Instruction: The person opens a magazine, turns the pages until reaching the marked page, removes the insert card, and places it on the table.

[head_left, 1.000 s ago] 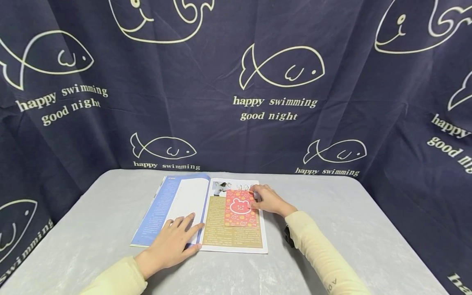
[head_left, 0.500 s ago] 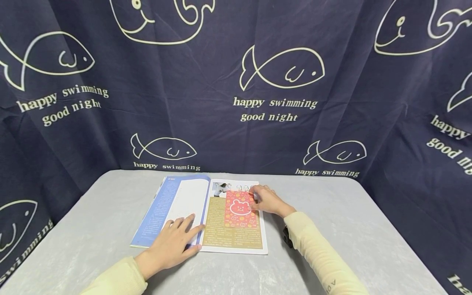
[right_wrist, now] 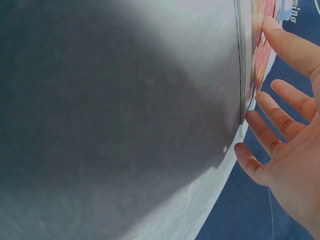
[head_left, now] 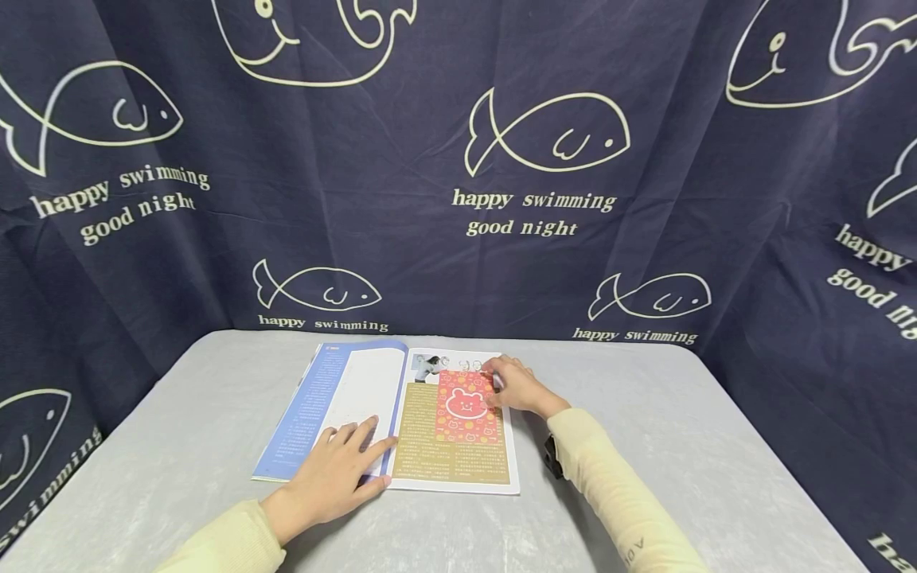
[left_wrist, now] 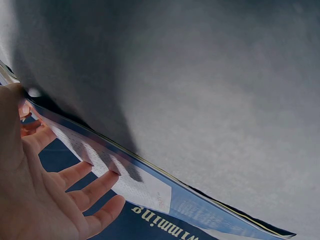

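Note:
A magazine (head_left: 337, 390) lies open on the grey table, with a blue and white left page and a brown text page on the right. On the right page sits a thin red card or booklet (head_left: 466, 426) printed with a white-outlined bear. My left hand (head_left: 333, 477) rests spread on the lower left page near the fold. The fingers of my right hand (head_left: 523, 386) touch the red card's upper right corner, with the thumb lower on its right side. In the right wrist view, the right hand (right_wrist: 290, 130) has loosely extended fingers beside the card and page edges (right_wrist: 242, 65).
A grey-covered table (head_left: 645, 446) extends around the magazine. Dark blue curtains (head_left: 401, 199) with fish outlines and lettering stand behind it and at both sides. Something black (head_left: 552, 458) is at the right wrist.
The red card has shifted very slightly left and toward me since a second ago, with the right hand on it. My left hand stays in place.

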### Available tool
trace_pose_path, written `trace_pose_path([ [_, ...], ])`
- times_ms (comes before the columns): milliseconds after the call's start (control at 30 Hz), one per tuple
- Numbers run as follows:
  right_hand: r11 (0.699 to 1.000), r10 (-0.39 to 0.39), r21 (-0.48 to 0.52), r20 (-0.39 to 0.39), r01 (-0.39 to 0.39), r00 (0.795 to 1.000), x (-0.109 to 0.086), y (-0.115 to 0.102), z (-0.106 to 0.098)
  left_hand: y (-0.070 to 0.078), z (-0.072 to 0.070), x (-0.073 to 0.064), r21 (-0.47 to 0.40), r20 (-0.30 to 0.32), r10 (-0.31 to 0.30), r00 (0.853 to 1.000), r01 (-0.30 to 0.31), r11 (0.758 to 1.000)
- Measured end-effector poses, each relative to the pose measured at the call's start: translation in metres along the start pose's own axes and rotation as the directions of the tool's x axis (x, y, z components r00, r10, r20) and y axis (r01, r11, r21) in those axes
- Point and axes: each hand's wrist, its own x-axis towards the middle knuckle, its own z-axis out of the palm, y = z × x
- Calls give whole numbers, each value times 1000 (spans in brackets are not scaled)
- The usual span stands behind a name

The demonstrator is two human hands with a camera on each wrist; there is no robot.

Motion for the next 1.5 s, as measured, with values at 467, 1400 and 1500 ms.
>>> trace_pose_path([
  [467, 998, 64, 11, 50, -65, 997, 5, -2, 1, 2, -4, -1, 2, -14, 10, 1000, -10, 1000],
  [1400, 978, -26, 206, -31, 32, 999, 3, 5, 1, 1, -2, -1, -21, 1, 6, 1000, -6, 1000],
  [1500, 974, -23, 224, -46, 32, 999, 3, 6, 1, 1, -3, -1, -21, 2, 11, 1000, -11, 1000],
])
